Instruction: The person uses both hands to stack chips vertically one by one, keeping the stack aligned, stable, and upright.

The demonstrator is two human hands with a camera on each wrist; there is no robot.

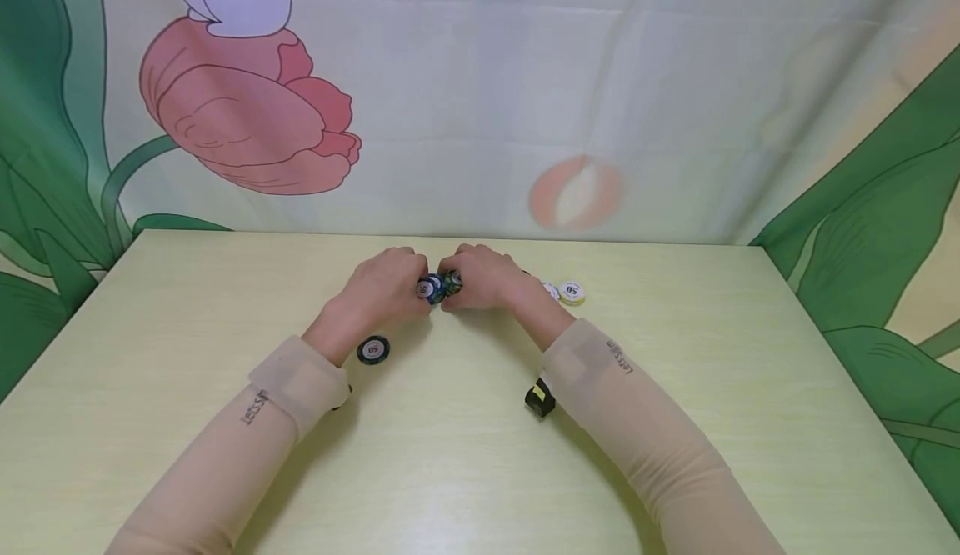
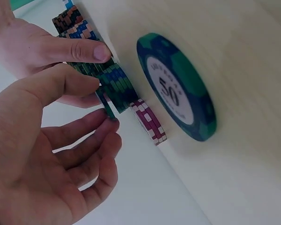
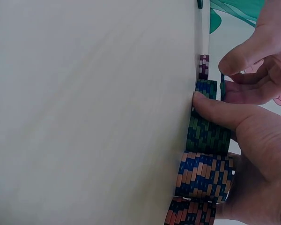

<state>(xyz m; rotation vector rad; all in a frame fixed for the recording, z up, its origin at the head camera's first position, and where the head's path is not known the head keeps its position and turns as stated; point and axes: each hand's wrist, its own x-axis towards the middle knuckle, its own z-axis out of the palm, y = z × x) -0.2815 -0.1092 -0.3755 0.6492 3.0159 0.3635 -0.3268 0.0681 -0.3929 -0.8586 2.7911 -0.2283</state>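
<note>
My left hand [image 1: 384, 284] pinches a single green-and-blue poker chip [image 2: 106, 104] between thumb and fingertips. Right beside that chip stands a short stack of blue-green chips [image 2: 118, 86], also visible in the right wrist view. My right hand [image 1: 483, 277] grips a taller dark green stack [image 3: 207, 135], its thumb across the front and its other fingers mostly hidden behind. A stack with blue and peach edges [image 3: 203, 176] stands close by the right palm, then a red-and-dark one [image 3: 191, 213]. Past the blue-green stack is a low purple-and-white stack [image 2: 148, 123].
One loose chip marked 50 [image 1: 373, 350] lies on the table near the left wrist. White-faced chips [image 1: 572, 292] sit beyond the right forearm. A small black-and-yellow object [image 1: 540, 398] is beside the right cuff. A printed curtain [image 1: 465, 122] hangs behind the table's far edge.
</note>
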